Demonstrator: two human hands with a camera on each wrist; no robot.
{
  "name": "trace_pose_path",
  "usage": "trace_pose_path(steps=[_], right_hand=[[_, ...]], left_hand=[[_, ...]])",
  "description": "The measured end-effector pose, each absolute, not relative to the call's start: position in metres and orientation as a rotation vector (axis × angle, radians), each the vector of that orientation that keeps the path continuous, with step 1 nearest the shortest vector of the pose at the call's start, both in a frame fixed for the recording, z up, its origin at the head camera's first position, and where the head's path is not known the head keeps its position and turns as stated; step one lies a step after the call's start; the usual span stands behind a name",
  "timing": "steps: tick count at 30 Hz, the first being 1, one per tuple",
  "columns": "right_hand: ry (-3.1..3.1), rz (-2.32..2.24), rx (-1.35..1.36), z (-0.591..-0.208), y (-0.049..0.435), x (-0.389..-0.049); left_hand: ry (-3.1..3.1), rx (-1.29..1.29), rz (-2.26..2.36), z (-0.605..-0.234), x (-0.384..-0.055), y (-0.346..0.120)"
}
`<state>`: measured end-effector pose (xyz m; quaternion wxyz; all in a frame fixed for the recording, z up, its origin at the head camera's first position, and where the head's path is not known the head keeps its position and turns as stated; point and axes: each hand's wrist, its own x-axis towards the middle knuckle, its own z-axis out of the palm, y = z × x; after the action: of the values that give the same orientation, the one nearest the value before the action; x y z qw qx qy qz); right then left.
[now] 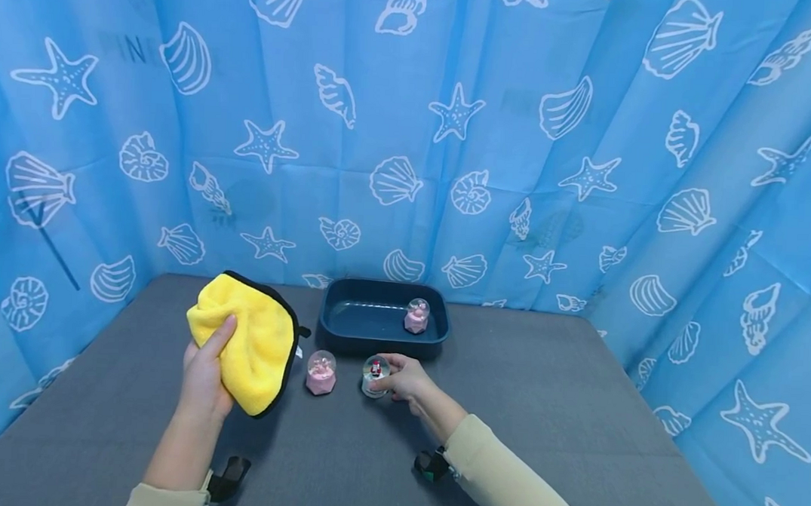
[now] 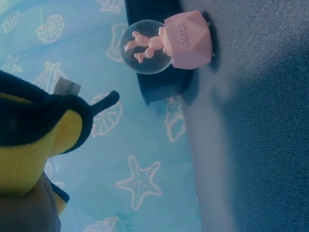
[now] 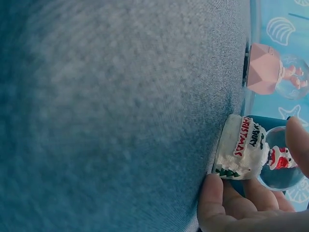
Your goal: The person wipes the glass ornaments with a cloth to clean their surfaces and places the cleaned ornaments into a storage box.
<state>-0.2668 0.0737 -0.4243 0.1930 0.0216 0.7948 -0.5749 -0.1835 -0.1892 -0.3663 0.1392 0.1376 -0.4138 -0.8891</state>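
Note:
My left hand (image 1: 204,380) grips a bunched yellow cloth (image 1: 255,348) with black edging, held above the table's left side. A black loop and a white tag stick out from the cloth in the left wrist view. My right hand (image 1: 410,381) holds a Christmas snow globe (image 3: 240,150) by its side, fingers around its white base. A red-and-white Santa figure is inside its clear dome. Between the hands a pink snow globe (image 1: 321,374) stands upright, its faceted base marked "CACTUS" in the left wrist view; neither hand touches it.
Behind the globes a dark blue tray (image 1: 367,346) stands near the back of the grey table (image 1: 541,410). Another pink snow globe (image 1: 416,318) sits inside at its right end. A blue shell-patterned curtain (image 1: 411,132) hangs around the table's back and sides.

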Motion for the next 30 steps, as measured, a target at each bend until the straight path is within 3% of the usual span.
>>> trace_pose_path(steps=[30], right_hand=[[2.134,-1.875,-0.002,-0.387,0.089,-0.257]], left_hand=[[-1.245,0.357,-2.567,-0.37,-0.187,-0.181]])
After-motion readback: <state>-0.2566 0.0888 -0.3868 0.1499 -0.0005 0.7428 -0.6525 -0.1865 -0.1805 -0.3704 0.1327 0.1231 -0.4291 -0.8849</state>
